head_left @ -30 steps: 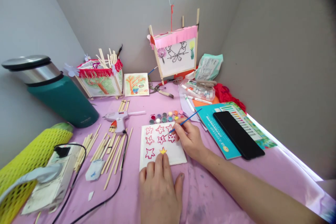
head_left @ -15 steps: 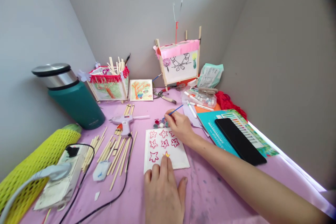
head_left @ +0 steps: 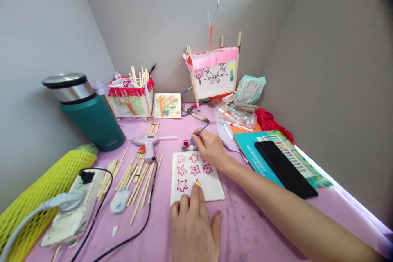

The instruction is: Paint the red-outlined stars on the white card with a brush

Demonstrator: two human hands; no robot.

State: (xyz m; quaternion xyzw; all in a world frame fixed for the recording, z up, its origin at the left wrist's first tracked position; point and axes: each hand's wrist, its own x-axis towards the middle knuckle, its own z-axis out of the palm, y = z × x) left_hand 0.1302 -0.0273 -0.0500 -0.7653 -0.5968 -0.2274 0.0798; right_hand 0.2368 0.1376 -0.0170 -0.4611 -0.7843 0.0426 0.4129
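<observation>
My right hand [head_left: 212,147] is closed around a slim blue paintbrush [head_left: 204,128] above a cluster of small paint pots [head_left: 188,146]; the brush tip is hard to make out. My left hand [head_left: 194,223] lies palm down with its fingers stretched out over the lower part of a white square sheet [head_left: 211,190]. Its fingertips meet a small yellow star shape [head_left: 198,183]. Several red star outlines [head_left: 195,170] cover the sheet, and my right hand hides part of the top right one.
A glue gun [head_left: 149,143] and loose wooden sticks [head_left: 141,182] lie left, near a power strip [head_left: 73,208] and a teal bottle [head_left: 92,118]. A black phone [head_left: 285,168] rests on a blue booklet [head_left: 248,149] at right. Decorated lanterns [head_left: 215,75] stand behind.
The whole scene has shifted slightly rightward in view. My right hand stays over the paint pots, with the brush at a slightly different angle. My left hand stays on the sheet.
</observation>
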